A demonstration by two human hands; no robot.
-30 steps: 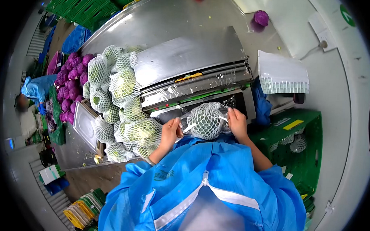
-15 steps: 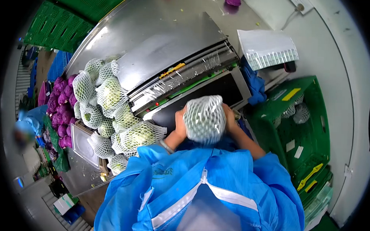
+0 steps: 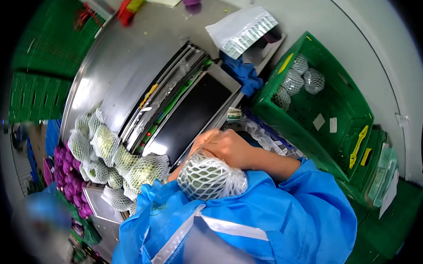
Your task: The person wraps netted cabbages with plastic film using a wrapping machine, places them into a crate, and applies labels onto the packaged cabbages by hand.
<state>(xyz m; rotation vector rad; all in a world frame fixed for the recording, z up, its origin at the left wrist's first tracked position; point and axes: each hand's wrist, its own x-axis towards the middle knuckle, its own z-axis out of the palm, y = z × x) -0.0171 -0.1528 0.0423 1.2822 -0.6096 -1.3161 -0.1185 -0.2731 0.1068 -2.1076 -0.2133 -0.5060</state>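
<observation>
Right now a white-netted round head (image 3: 207, 178) is sitting just in front of the person's blue jacket (image 3: 292, 214), its netting bunching into loose folds on the side toward the right arm. The right hand (image 3: 227, 146) is resting at its far edge, fingers bending inward — what they are pinching, if anything, I cannot tell. The left hand (image 3: 199, 141) is lying close against the right one, partly hiding behind it and the netted head, so I cannot make out how far it is closing or what it is holding. Beyond the hands, a machine with a black plate (image 3: 193, 112) is standing on the steel table (image 3: 130, 54). To its left, a heap of netted pale-green heads (image 3: 142, 174) is lying, with purple cabbages (image 3: 68, 173) piling up past it. A white sheet of labels (image 3: 245, 31) is hanging over a blue cloth (image 3: 241, 72) beyond the machine. Over to the right, a green crate (image 3: 304, 140) is standing open — several netted balls (image 3: 313, 81) are clustering at its far end, and a yellow strip (image 3: 357, 146) is showing along its near end.
</observation>
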